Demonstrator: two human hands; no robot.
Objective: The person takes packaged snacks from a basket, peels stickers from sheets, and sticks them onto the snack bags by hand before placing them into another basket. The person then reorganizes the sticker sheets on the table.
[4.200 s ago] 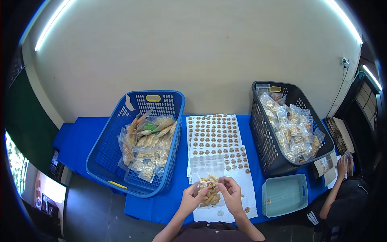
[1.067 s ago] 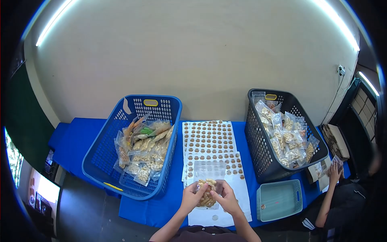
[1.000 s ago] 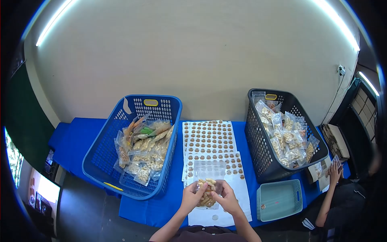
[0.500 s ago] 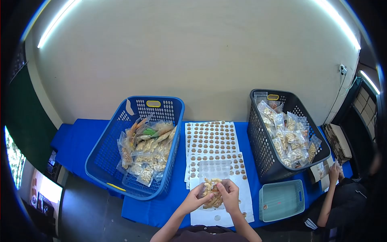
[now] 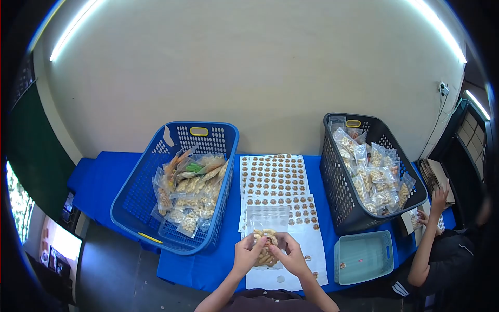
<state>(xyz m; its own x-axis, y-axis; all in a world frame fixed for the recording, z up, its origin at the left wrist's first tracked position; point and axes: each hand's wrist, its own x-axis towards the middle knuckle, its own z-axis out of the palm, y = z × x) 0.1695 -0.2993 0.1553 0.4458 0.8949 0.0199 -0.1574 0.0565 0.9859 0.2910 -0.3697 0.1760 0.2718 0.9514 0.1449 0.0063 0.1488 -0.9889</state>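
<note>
Between my two hands is a clear plastic snack bag [image 5: 266,220] filled with pale, curled pieces. My left hand [image 5: 248,256] grips its left side, and my right hand [image 5: 292,255] grips its right side. Both thumbs press on a small round brown sticker [image 5: 268,242] on the bag's front, partly hidden by them. Under the bag lie sheets of round stickers [image 5: 278,179], the nearest one with many labels gone from its lower part.
A blue basket [image 5: 120,210] of filled bags stands at left, a black basket [image 5: 332,195] of filled bags at right. A pale green tray [image 5: 364,257] with a loose sticker sits at front right. Beside it, a co-worker's arm [image 5: 429,242] reaches over brown cardboard [image 5: 439,179].
Both hands and the bag have shifted slightly left, and the thumbs have come together over the sticker. The co-worker has raised one hand towards the cardboard.
</note>
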